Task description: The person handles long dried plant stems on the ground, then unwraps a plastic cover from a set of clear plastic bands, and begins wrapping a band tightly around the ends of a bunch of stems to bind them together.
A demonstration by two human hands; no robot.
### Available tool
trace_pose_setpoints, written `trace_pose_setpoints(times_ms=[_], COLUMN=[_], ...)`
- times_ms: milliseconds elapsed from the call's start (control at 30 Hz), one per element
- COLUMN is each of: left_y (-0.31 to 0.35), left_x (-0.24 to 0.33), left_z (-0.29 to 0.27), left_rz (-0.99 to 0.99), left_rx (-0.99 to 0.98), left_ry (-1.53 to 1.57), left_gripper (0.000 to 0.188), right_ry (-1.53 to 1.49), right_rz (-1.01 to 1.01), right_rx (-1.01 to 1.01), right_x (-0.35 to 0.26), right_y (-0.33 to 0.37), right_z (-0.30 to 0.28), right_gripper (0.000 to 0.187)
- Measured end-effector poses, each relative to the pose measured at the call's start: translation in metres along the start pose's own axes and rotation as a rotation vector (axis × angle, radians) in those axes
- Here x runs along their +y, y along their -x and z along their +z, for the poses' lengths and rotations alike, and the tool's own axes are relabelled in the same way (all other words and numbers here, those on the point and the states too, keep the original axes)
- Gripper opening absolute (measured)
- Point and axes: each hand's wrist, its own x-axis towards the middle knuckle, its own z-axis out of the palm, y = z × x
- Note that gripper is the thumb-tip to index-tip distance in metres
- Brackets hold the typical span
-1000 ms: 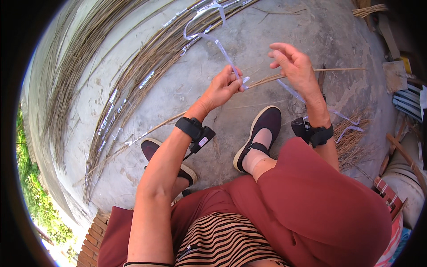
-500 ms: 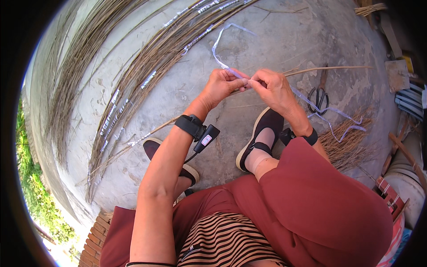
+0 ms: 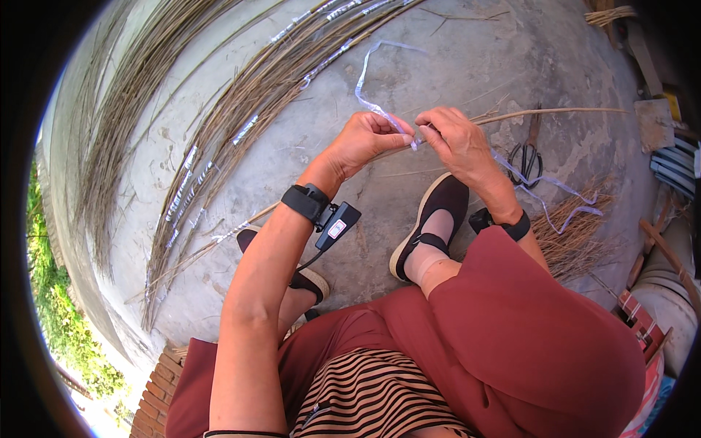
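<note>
Between my hands a thin brown stick slants across, its left part running down past my left wrist. My left hand is closed, pinching the stick together with a pale purple-white plastic strip. One length of the strip rises in a loop beyond that hand, and a short bit of it shows wrapped on the stick by my left thumb tip. My right hand is closed around the stick just to the right, a small gap from the left fingertips. Its fingertips are partly hidden.
Long bundles of thin sticks, some bound with white strips, lie at the left on the concrete floor. Black-handled scissors, another purple strip and a twig pile lie at the right. My shoes stand below my hands.
The stick has slid a little to the right. My right hand has moved slightly right, away from the left fingertips, showing the strip on the stick between them.
</note>
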Motion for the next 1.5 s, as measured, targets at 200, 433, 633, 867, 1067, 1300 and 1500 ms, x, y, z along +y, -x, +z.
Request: trace_pose_setpoints(times_ms=[200, 433, 633, 867, 1067, 1300, 1500], left_y=[0.002, -0.002, -0.002, 0.001, 0.003, 0.003, 0.000], left_x=[-0.002, -0.006, -0.016, -0.019, -0.014, -0.012, -0.006], left_z=[0.004, 0.015, 0.021, 0.019, 0.021, 0.017, 0.012], left_rz=[0.075, 0.414, 0.806, 0.817, 0.724, 0.517, 0.347], left_rx=[0.047, 0.156, 0.279, 0.292, 0.294, 0.400, 0.481], left_ry=[-0.196, -0.785, -1.076, -0.975, -0.808, -0.700, -0.745], left_gripper=[0.014, 0.016, 0.013, 0.013, 0.008, 0.012, 0.016], right_ry=[0.251, 0.239, 0.214, 0.214, 0.208, 0.618, 0.554], right_rz=[-0.064, -0.071, -0.051, -0.076, -0.069, -0.249, -0.232], right_rx=[-0.071, -0.057, -0.080, -0.159, -0.139, 0.007, 0.000], right_x=[0.003, 0.007, 0.003, 0.009, 0.011, -0.017, -0.019], right_y=[0.004, 0.002, -0.006, -0.008, -0.010, -0.005, 0.008], right_z=[0.005, 0.002, 0.002, -0.002, -0.001, 0.002, 0.010], right_gripper=[0.014, 0.011, 0.011, 0.017, 0.012, 0.005, 0.008])
